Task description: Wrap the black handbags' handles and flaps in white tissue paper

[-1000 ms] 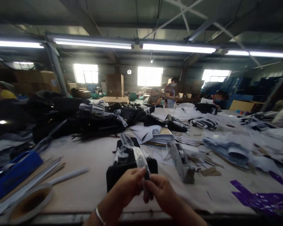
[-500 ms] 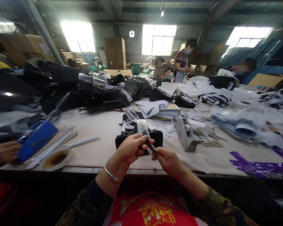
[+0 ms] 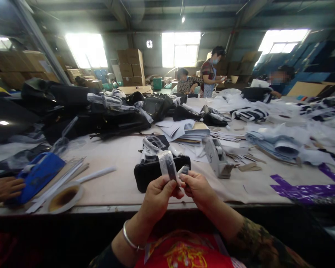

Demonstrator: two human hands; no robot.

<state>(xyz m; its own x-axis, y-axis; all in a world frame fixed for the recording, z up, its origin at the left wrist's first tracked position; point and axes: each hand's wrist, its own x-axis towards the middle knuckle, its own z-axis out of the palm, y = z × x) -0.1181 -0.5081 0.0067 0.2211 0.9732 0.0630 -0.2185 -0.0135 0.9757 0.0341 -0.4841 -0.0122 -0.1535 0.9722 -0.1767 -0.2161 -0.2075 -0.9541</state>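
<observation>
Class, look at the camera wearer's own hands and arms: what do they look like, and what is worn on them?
Both the left hand and right hand are ungloved. A shiny, silver-coloured bangle circles the left wrist. The left sleeve looks dark; the right sleeve has a mottled, camouflage-like pattern. Both forearms are partly bare.

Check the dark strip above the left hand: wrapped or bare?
Wrapped where visible: translucent film covers the dark strip above the left hand; the gripped part is hidden.
</observation>
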